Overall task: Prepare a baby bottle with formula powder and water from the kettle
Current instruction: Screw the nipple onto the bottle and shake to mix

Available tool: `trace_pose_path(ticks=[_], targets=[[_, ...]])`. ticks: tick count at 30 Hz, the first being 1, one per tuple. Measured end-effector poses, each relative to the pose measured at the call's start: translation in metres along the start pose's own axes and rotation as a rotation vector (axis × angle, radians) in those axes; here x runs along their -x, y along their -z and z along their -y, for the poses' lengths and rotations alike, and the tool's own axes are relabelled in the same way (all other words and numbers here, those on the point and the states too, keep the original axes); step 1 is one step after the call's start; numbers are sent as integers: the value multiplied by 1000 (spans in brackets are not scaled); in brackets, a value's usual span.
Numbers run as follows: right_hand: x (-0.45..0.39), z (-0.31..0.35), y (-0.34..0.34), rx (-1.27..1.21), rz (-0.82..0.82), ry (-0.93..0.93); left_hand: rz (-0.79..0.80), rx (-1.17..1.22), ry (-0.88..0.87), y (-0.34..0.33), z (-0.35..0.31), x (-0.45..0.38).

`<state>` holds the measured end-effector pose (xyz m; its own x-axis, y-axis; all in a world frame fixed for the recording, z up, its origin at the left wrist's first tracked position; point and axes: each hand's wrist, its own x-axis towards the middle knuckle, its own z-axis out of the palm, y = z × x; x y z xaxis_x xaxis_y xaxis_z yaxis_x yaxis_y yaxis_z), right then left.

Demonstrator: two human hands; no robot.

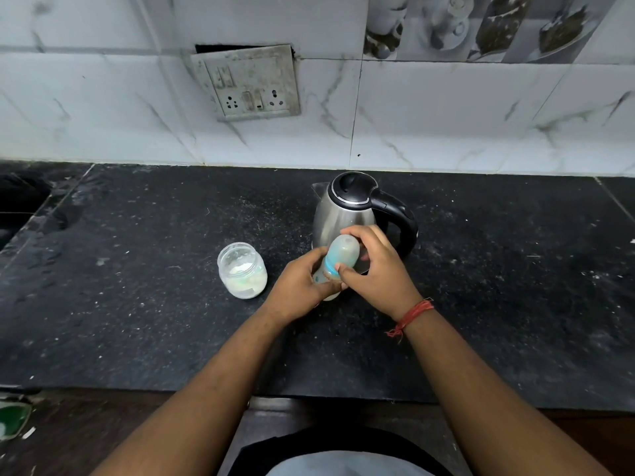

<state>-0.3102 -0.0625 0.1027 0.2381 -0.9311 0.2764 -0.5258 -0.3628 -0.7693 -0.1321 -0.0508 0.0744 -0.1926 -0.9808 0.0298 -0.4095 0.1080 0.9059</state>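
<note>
Both my hands grip the baby bottle (338, 261) over the surface (137, 321): left hand (302, 286) low, right hand (374, 269) around its cap, kettle (347, 214) just behind.

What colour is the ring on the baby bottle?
Light blue; the head view shows the ring on the baby bottle.

A pale translucent cap (344, 249) and a light-blue collar (330, 267) are noted on the baby bottle (324, 274), between the fingers of both hands. Beyond the fingertips, a brushed-steel kettle (340, 219) with black lid and handle is recorded. Left of the left hand (298, 286), a clear jar (242, 269) of white powder is seen. The countertop (137, 304) is black, white-speckled. A red thread (410, 317) circles the right wrist.
</note>
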Motion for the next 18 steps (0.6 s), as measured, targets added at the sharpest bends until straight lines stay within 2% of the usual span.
trace_pose_path(ticks=[10,18], targets=[[-12,10,-5,-125,-47,-37,15,-6,-11,17,-9,-11],[-17,9,5,-115,21,-5,87,1,-45,28,-17,-14]])
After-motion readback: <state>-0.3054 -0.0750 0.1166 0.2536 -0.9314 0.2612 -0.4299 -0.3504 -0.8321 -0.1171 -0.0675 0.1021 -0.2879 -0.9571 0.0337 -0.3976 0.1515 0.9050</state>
